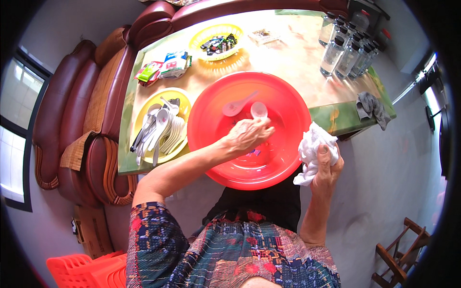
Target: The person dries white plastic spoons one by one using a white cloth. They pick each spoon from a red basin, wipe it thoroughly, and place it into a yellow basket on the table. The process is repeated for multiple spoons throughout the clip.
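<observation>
My left hand [246, 137] reaches over the large red basin [204, 158], its fingers closed on a white soup spoon [259, 110]. Farther left inside the basin lies another white soup spoon [234, 107], with its handle slanting away. My right hand [326, 169] is held up just right of the basin, gripping a bunched white cloth [314, 146]. At the basin's left stands a yellow basket [140, 115] heaped with white spoons and other utensils [162, 122]. The fingertips of my left hand are partly hidden.
On the table [331, 91] stand a yellow basket [196, 42] of small dark packets, colourful packages [174, 65] and several dark-capped bottles [331, 56]. A grey cloth [370, 109] hangs over its right edge. Around it are a red-brown sofa [72, 105], a red plastic stool [91, 271] and a wooden frame [396, 254].
</observation>
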`<control>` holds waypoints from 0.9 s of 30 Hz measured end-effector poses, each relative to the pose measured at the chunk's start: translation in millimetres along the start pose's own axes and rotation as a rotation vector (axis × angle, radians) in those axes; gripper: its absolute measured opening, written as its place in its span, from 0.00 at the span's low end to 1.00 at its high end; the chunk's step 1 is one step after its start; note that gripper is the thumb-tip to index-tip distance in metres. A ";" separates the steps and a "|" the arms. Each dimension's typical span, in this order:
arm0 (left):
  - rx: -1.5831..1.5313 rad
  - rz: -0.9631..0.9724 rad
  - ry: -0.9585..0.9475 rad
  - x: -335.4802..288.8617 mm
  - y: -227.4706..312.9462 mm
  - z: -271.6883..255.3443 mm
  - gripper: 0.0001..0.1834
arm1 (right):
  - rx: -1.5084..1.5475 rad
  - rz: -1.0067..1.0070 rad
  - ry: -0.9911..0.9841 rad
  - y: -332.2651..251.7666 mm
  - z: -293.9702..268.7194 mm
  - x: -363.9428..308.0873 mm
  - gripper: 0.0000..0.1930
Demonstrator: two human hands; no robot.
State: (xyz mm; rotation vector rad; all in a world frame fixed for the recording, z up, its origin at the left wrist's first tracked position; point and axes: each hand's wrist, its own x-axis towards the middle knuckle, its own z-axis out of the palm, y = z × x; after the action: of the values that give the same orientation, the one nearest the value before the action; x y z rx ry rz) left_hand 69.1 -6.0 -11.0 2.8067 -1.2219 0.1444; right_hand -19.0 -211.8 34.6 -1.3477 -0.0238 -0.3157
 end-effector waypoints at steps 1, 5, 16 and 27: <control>-0.026 -0.004 -0.017 -10.5 -1.5 -5.4 0.07 | -0.007 0.004 -0.008 1.2 -1.4 -0.5 0.15; -0.092 -0.123 -0.024 -45.0 -5.8 -18.0 0.10 | -0.023 0.012 -0.024 2.9 0.6 -2.6 0.16; -0.383 -0.453 0.121 -78.6 -10.4 -23.1 0.10 | -0.060 0.040 -0.061 0.9 8.3 -6.0 0.16; -1.022 -0.891 0.196 -74.5 -32.8 -20.8 0.08 | -0.028 0.054 -0.070 5.3 10.2 -6.0 0.16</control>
State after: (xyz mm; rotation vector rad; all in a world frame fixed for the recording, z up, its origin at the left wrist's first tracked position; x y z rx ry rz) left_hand 41.4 72.6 -0.1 2.0407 0.1180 -0.2029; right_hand -21.8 -199.7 30.6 -1.3843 -0.0417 -0.2245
